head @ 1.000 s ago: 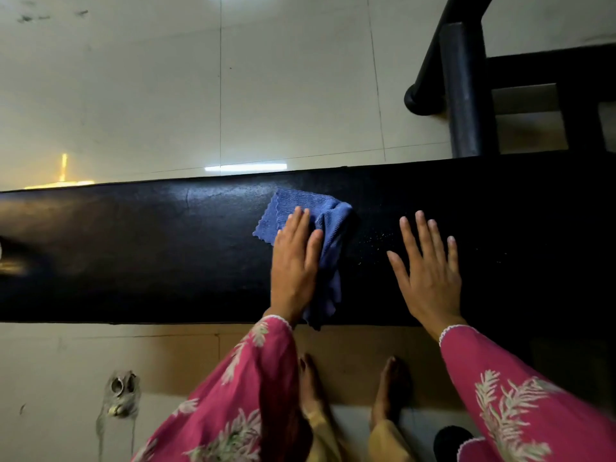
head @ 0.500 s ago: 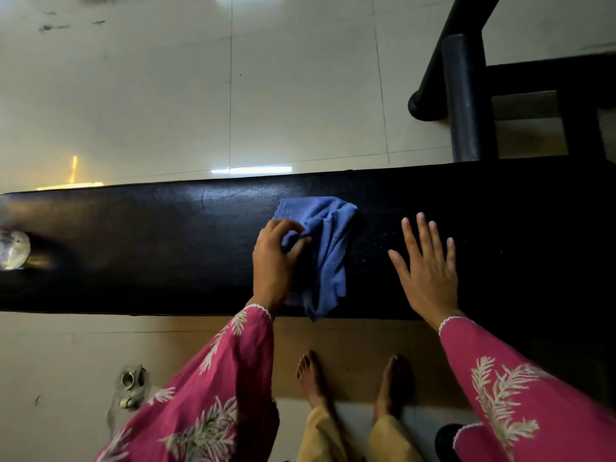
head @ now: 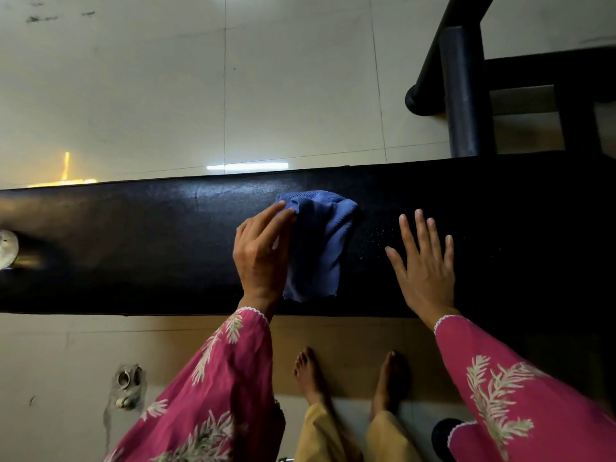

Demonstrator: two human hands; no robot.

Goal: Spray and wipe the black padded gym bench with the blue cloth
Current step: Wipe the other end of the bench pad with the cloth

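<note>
The black padded gym bench [head: 133, 248] runs left to right across the middle of the view. A blue cloth [head: 316, 248] lies bunched on it near the centre. My left hand [head: 261, 255] grips the cloth's left side, fingers curled into the fabric. My right hand [head: 423, 261] lies flat on the pad to the right of the cloth, fingers spread. Small spray droplets [head: 376, 235] speckle the pad between the cloth and my right hand. No spray bottle shows clearly.
A black metal frame with a padded post [head: 463, 91] rises behind the bench at the upper right. A round pale object [head: 6, 248] sits at the bench's far left edge. My bare feet [head: 310, 375] stand on a brown mat by the bench. Pale tiled floor surrounds.
My left hand went from lying flat on the cloth to curling around it and bunching it up. My right hand stayed flat in the same place.
</note>
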